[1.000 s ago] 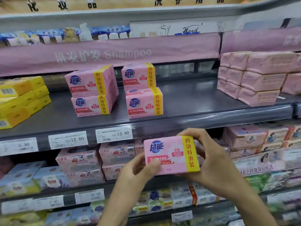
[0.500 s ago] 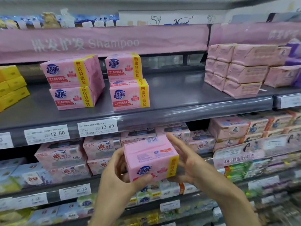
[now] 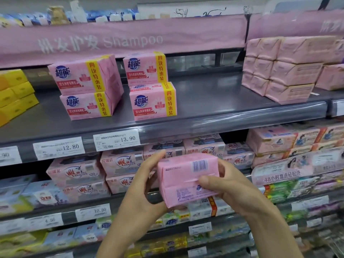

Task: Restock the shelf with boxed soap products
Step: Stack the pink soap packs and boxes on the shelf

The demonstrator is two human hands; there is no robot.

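Note:
I hold a pink soap pack (image 3: 184, 178) in front of the lower shelves, its back with a barcode facing me. My left hand (image 3: 141, 190) grips its left side, and my right hand (image 3: 229, 189) grips its right side with the thumb across the back. On the grey shelf (image 3: 214, 108) above stand two stacks of the same pink soap packs with yellow bands: a left stack (image 3: 86, 86) and a right stack (image 3: 150, 86), each two high.
Plain pink wrapped packs (image 3: 286, 69) are stacked at the shelf's right, yellow boxes (image 3: 14, 92) at its left. Bare shelf lies between the stacks. Price tags (image 3: 116, 139) line the shelf edge. Lower shelves (image 3: 93, 200) are full of other soaps.
The pack has been turned over in my hands: a second ago its printed front faced me, now its barcoded back does. The view has shifted slightly to the right.

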